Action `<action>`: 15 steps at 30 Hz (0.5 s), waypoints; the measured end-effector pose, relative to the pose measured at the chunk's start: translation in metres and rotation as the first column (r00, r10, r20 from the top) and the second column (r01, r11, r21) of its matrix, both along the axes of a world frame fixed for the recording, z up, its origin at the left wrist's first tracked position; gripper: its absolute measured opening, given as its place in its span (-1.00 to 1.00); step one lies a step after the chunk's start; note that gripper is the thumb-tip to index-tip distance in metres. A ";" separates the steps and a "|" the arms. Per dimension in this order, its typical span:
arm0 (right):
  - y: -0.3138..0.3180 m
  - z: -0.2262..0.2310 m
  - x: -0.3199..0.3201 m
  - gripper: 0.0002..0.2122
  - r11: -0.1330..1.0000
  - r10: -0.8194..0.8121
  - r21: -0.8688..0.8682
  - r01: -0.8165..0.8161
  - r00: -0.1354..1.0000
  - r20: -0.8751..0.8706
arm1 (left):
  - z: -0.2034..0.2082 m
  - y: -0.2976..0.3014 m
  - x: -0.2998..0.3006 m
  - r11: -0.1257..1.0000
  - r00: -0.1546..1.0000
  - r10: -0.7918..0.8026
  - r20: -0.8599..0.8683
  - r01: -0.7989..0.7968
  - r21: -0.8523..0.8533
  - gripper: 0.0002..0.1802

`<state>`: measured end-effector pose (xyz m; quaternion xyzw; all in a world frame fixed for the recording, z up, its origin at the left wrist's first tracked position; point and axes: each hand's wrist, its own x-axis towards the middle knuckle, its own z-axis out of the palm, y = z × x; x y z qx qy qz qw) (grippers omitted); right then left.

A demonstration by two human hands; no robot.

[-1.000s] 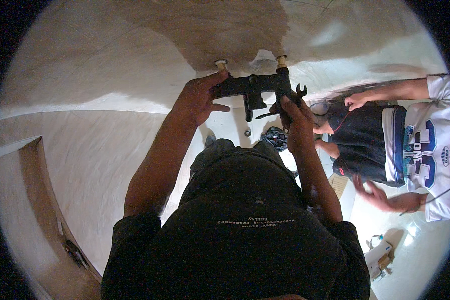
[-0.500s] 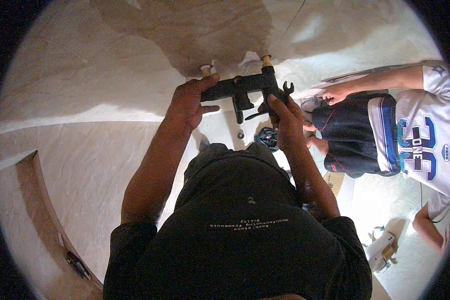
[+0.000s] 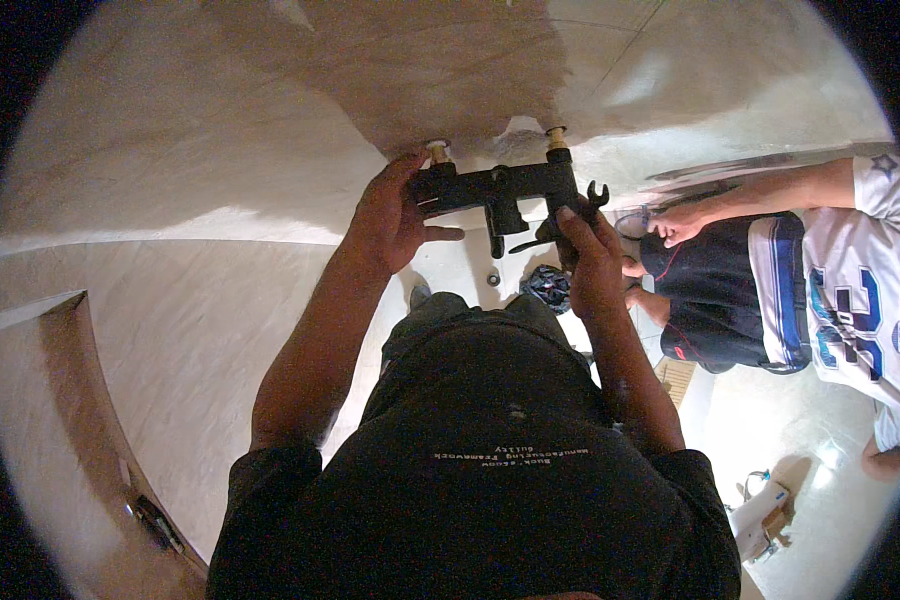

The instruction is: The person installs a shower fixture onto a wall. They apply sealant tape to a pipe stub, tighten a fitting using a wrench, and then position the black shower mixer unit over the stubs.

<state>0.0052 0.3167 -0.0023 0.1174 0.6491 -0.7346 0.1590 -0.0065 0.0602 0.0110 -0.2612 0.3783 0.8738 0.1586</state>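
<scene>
The black metal wall-mount faucet body sits against the pale marble wall, its two ends meeting a pair of brass pipe stubs that stick out of a rough patch of bare plaster. The left hand grips its left end, fingers wrapped round it. The right hand is closed round a black open-ended wrench just beside the right end, while a second person in a white and blue jersey crouches near on the right.
</scene>
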 end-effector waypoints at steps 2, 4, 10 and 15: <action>0.002 0.001 -0.002 -0.69 1.000 0.014 0.016 -0.014 1.000 0.015 | -0.006 -0.003 0.000 0.999 0.999 -0.037 -0.037 0.036 -0.040 -0.47; 0.000 -0.001 -0.002 -0.67 0.999 0.038 0.006 -0.038 0.999 0.029 | -0.012 -0.004 -0.002 0.994 0.994 -0.076 -0.073 0.070 -0.081 -0.46; -0.005 0.001 -0.001 -0.74 0.997 -0.048 -0.061 0.048 0.999 0.001 | 0.002 0.002 -0.005 0.974 1.000 -0.027 -0.008 0.024 -0.224 -0.57; -0.007 -0.004 -0.001 -0.75 0.997 -0.057 -0.042 0.057 0.998 0.016 | -0.007 -0.007 -0.004 0.983 0.991 -0.129 -0.033 0.124 -0.138 -0.55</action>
